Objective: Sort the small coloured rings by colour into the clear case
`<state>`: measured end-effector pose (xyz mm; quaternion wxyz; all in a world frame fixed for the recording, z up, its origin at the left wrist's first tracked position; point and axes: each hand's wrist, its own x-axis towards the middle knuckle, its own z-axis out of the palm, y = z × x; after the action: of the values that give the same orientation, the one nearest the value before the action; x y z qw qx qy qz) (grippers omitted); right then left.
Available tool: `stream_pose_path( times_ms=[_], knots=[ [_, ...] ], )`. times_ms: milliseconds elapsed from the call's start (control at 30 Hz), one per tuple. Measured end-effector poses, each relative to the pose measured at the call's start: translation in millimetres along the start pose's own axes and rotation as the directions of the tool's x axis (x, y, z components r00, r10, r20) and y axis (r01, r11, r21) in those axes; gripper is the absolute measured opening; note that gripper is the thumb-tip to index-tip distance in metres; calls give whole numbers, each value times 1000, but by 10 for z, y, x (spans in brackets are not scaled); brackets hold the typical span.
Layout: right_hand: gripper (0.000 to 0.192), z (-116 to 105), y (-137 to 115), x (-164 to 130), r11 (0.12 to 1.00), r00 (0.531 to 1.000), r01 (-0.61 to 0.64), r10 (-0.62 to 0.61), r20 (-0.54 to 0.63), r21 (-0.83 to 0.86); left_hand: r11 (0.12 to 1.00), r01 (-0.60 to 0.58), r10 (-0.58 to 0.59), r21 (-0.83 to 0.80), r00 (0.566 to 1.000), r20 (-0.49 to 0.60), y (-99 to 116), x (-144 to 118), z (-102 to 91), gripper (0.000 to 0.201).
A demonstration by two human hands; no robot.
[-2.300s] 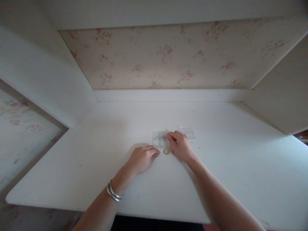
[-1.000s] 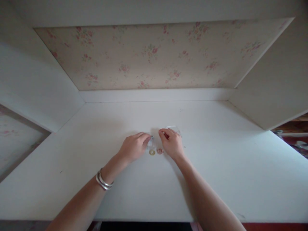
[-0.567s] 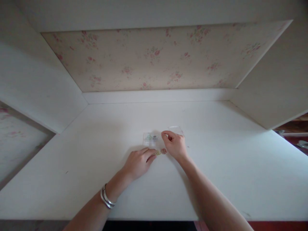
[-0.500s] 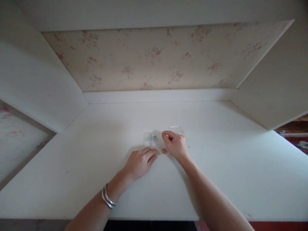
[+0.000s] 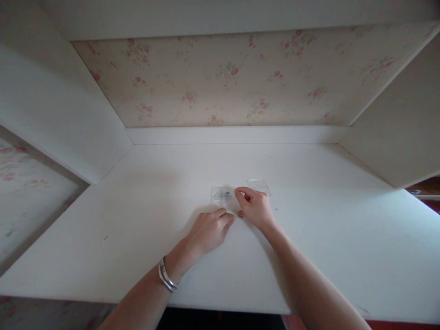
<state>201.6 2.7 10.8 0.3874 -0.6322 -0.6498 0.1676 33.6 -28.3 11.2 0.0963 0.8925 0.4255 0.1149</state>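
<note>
A small clear plastic box (image 5: 220,197) with tiny coloured bits inside lies on the white desk (image 5: 309,229). Its clear lid (image 5: 259,185) lies apart, just behind my right hand. My right hand (image 5: 256,208) rests at the box's right edge with thumb and forefinger pinched together; whether anything sits between them is too small to tell. A small pinkish ring (image 5: 240,214) lies on the desk under that hand's thumb side. My left hand (image 5: 210,230) lies flat on the desk, fingertips just in front of the box and beside the pinkish ring. A yellowish ring seen earlier is hidden.
The desk sits in a white alcove with floral wallpaper (image 5: 223,82) behind, and white side panels left and right. A low white ledge (image 5: 237,135) runs along the back. The desk's front edge is near my forearms. I wear silver bangles (image 5: 167,276) on my left wrist.
My left hand went to the box, came back and slid forward over the yellowish ring, which no longer shows. The right hand stayed pinched at the box's edge. My head shifted slightly.
</note>
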Motion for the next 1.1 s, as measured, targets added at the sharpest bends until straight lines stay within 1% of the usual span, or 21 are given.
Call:
stream_pose_path(
  times_ms=[133, 233, 300, 333, 400, 467, 533, 567, 700, 767, 867, 967, 1100],
  knots=[
    [26, 5, -3, 1, 1000, 1000, -2, 2, 19, 5, 999, -2, 1, -34, 999, -34, -6, -22, 0, 32],
    [25, -26, -9, -9, 1000, 999, 2, -2, 32, 12, 994, 22, -33, -108, 994, -108, -51, -38, -6, 31],
    [27, -74, -18, -24, 999, 995, 38, -40, 93, 17, 986, 44, -73, -164, 981, -179, -104, -47, -20, 29],
    [27, -105, -25, -34, 997, 988, 79, -81, 134, 19, 981, 59, -100, -187, 971, -216, -135, -52, -30, 29],
    [25, -172, -45, -54, 977, 953, 212, -209, 217, 10, 972, 99, -157, -214, 949, -273, -199, -60, -55, 28],
    [20, -233, -72, -72, 928, 891, 372, -349, 290, -29, 967, 141, -202, -212, 932, -300, -255, -65, -80, 28],
    [17, -275, -98, -84, 871, 832, 483, -428, 353, -83, 967, 177, -227, -185, 927, -300, -294, -65, -96, 29],
    [18, -287, -108, -88, 852, 814, 512, -441, 378, -109, 967, 191, -234, -168, 927, -293, -304, -63, -101, 29],
    [22, -289, -109, -92, 819, 778, 554, -445, 444, -150, 970, 219, -240, -107, 940, -242, -302, -46, -101, 29],
    [17, -274, -96, -94, 812, 764, 565, -449, 464, -145, 972, 215, -231, -93, 948, -219, -292, -38, -98, 30],
    [11, -248, -89, -104, 804, 761, 572, -446, 471, -163, 975, 187, -210, -121, 955, -210, -297, -39, -100, 29],
    [16, -233, -107, -122, 785, 754, 586, -439, 489, -198, 970, 154, -199, -185, 946, -255, -333, -51, -109, 27],
    [17, -237, -137, -135, 776, 735, 597, -427, 526, -205, 959, 149, -230, -241, 906, -355, -382, -65, -120, 25]
  ],
)
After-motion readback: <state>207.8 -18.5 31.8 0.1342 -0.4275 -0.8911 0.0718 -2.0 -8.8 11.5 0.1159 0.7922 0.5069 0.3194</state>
